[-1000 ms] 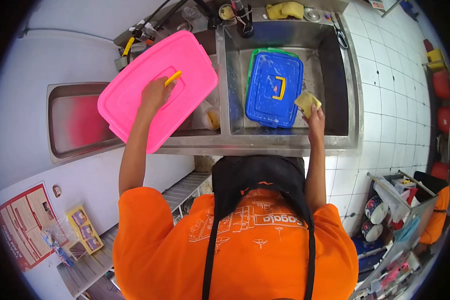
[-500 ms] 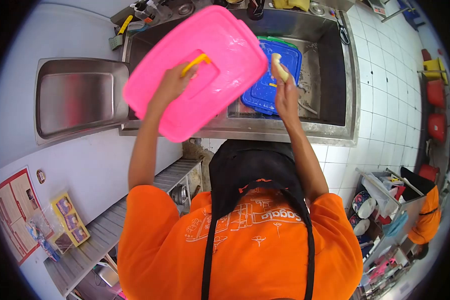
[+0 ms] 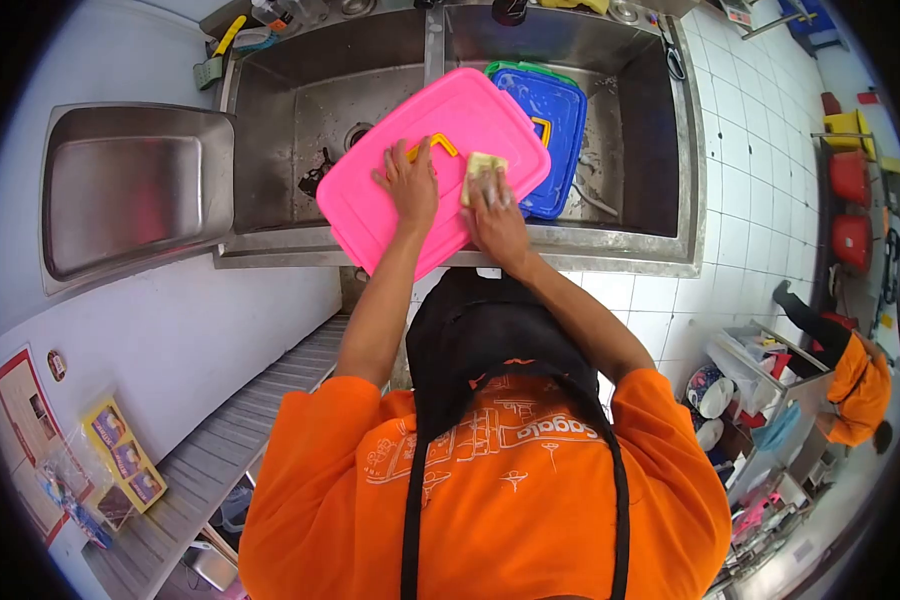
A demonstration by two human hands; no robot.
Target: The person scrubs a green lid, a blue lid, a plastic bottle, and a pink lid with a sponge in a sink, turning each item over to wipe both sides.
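A pink plastic lid [image 3: 460, 108] with a yellow handle [image 3: 440, 142] lies tilted across the sink's middle divider and front edge. My left hand [image 3: 410, 188] rests on it with fingers spread, the fingertips close beside the handle. Under my right hand [image 3: 498, 218] a pale yellow sponge [image 3: 484, 164] is pressed against the lid's right part. Behind the pink lid, in the right basin, a blue lid [image 3: 562, 125] sits over a green one [image 3: 510, 68], partly covered.
The steel double sink [image 3: 670, 240] spans the front, with a steel side tray [image 3: 140, 190] at left. A dark object [image 3: 315, 172] lies in the left basin. Scissors [image 3: 674, 62] hang at the right rim. Another person [image 3: 858, 390] bends beside a cart at far right.
The pink lid has come down from a raised, tilted hold onto the sink. My left hand has let go of its handle and lies flat; my right hand has brought the sponge onto the lid.
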